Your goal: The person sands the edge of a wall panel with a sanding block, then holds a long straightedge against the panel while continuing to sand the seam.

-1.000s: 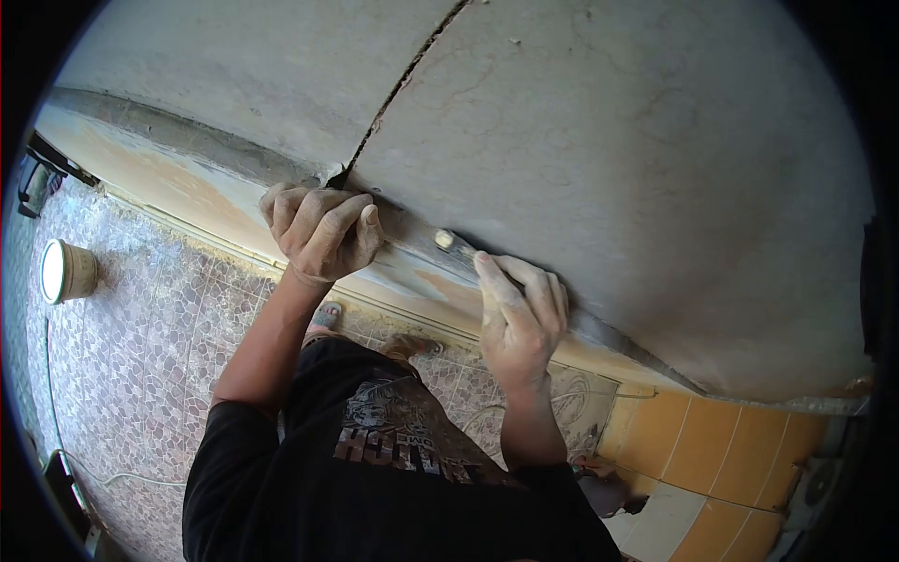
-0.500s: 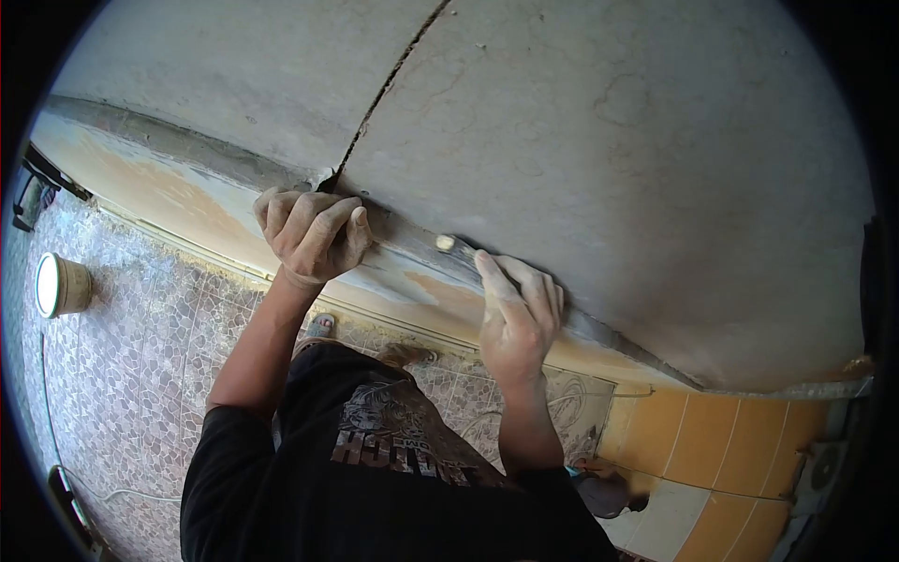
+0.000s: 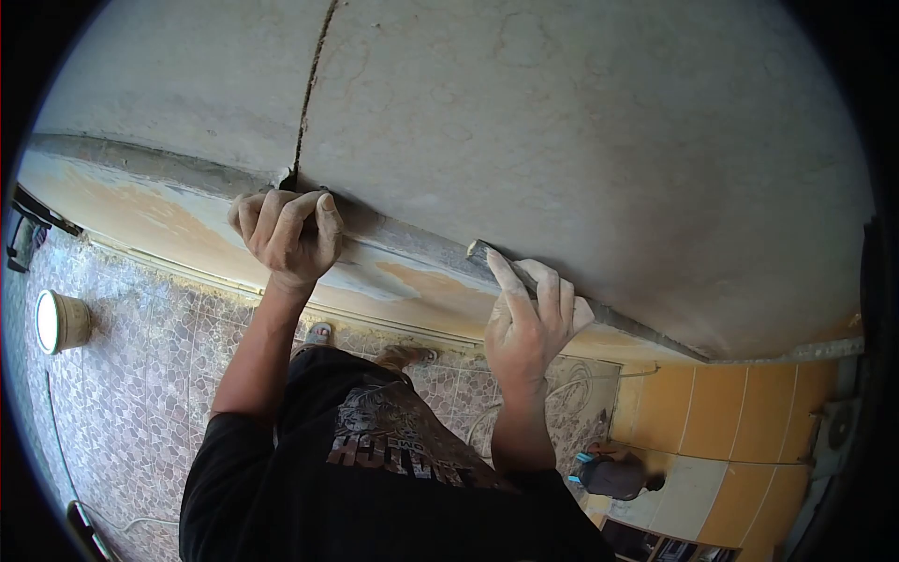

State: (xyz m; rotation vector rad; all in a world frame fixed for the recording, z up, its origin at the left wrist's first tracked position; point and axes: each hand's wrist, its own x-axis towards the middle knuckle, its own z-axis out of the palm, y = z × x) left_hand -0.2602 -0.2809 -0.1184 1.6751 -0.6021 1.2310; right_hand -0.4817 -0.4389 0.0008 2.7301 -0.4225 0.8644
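My left hand [image 3: 292, 239], dusty with powder, is curled at the lower edge of a large grey panel [image 3: 562, 122]. Its fingers are bent around something mostly hidden; a small dark piece with a whitish tip [image 3: 286, 178] shows just above the knuckles. This piece meets the bottom of a narrow dark gap [image 3: 307, 89] running up the panel. My right hand [image 3: 532, 314], also dusty, is closed around a dark stick-like handle with a pale end [image 3: 478, 250]. That handle lies close to the grey edge strip [image 3: 403, 236]; its other end is hidden by my fingers.
Patchy orange and white wall [image 3: 426, 281] runs below the strip. A white bucket [image 3: 77, 321] stands on the patterned tile floor [image 3: 140, 403] at left. A looped hose [image 3: 571, 384] lies on the floor at right. Another person [image 3: 616, 476] is at lower right, by orange tiles [image 3: 646, 403].
The view has shifted, so the gap now appears further left and steeper. My right hand has tilted, with the handle angled differently. My left hand stays at the gap's bottom.
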